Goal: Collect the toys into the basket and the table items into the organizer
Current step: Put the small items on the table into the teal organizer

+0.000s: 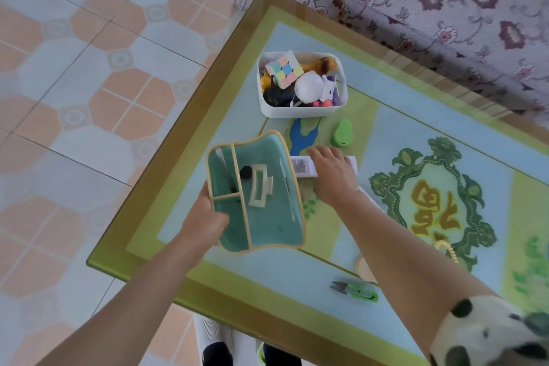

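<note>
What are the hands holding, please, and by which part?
Left hand grips the organizer by its left rim; right hand lies on the white box, grasp unclear.

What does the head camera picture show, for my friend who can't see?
A person's left hand holds a teal organizer over a table while the right hand lies on a white box beside it. Farther back a white basket is full of toys; a green pear shape and green snips lie on the table.
</note>
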`<state>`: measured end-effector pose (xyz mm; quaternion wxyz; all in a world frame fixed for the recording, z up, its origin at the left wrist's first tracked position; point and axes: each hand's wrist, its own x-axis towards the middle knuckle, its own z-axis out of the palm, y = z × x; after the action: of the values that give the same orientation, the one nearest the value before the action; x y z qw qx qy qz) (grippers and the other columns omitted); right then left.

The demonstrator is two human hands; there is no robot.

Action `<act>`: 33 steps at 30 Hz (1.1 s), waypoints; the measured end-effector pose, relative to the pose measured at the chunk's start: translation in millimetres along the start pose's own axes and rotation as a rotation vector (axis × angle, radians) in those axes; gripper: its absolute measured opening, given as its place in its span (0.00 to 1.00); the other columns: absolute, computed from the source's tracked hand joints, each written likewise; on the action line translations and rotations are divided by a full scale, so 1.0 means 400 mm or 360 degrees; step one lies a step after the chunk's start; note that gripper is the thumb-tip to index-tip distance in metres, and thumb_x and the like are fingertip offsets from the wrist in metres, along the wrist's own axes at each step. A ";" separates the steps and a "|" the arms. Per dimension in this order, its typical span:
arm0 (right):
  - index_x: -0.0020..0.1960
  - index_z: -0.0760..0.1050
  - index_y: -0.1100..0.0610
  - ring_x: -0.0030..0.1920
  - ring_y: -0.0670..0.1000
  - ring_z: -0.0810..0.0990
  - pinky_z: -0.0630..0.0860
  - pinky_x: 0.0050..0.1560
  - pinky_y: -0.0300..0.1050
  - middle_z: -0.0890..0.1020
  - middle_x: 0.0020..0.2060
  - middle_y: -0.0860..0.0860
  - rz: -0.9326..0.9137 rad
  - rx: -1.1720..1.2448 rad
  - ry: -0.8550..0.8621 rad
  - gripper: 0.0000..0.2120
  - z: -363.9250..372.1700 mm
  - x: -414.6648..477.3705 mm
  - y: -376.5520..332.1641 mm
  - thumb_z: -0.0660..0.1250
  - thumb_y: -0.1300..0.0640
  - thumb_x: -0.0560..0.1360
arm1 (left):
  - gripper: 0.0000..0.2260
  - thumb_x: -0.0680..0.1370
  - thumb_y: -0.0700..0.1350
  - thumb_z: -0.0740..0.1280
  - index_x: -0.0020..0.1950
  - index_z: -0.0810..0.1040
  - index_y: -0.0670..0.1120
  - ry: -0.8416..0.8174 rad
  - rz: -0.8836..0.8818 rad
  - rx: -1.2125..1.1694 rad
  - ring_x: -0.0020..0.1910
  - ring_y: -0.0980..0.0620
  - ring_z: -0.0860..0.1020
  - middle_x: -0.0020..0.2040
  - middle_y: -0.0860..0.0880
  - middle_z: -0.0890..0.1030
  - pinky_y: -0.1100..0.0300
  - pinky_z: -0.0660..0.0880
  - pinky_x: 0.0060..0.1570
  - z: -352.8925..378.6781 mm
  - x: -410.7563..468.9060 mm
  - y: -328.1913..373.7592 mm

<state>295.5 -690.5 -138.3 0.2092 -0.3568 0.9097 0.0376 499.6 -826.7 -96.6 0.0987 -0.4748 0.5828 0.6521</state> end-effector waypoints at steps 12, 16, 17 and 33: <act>0.68 0.63 0.55 0.61 0.58 0.69 0.71 0.59 0.52 0.72 0.61 0.55 -0.0197 -0.0285 0.0028 0.27 0.065 0.074 0.033 0.66 0.66 0.71 | 0.29 0.73 0.31 0.59 0.68 0.65 0.58 0.0033 -0.0074 0.0015 0.55 0.48 0.77 0.53 0.55 0.79 0.43 0.76 0.58 0.031 0.023 -0.027; 0.61 0.66 0.59 0.57 0.58 0.72 0.75 0.53 0.53 0.74 0.57 0.56 -0.0089 0.0018 0.0183 0.19 0.005 0.064 0.090 0.67 0.60 0.73 | 0.28 0.74 0.31 0.59 0.67 0.66 0.58 0.0032 -0.0085 -0.0005 0.53 0.49 0.77 0.52 0.55 0.78 0.46 0.77 0.52 0.060 0.027 -0.017; 0.61 0.66 0.60 0.56 0.58 0.73 0.75 0.50 0.52 0.74 0.57 0.56 -0.0059 0.0137 0.0247 0.18 -0.019 0.056 0.104 0.66 0.59 0.74 | 0.27 0.75 0.32 0.59 0.67 0.66 0.57 0.0027 -0.0080 -0.0024 0.52 0.50 0.77 0.52 0.55 0.78 0.48 0.77 0.47 0.070 0.027 -0.011; 0.53 0.67 0.43 0.53 0.38 0.80 0.78 0.50 0.35 0.79 0.51 0.42 -0.0301 0.1877 0.0331 0.22 -0.281 -0.215 0.046 0.68 0.65 0.69 | 0.27 0.69 0.32 0.55 0.60 0.65 0.60 -0.0138 -0.0075 -0.0042 0.53 0.43 0.79 0.55 0.48 0.79 0.43 0.81 0.42 0.210 0.083 0.046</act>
<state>300.2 -647.0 -2.7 0.2840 -0.2618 0.7572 -0.5267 427.1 -774.7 -119.6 0.1329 -0.4611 0.5580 0.6770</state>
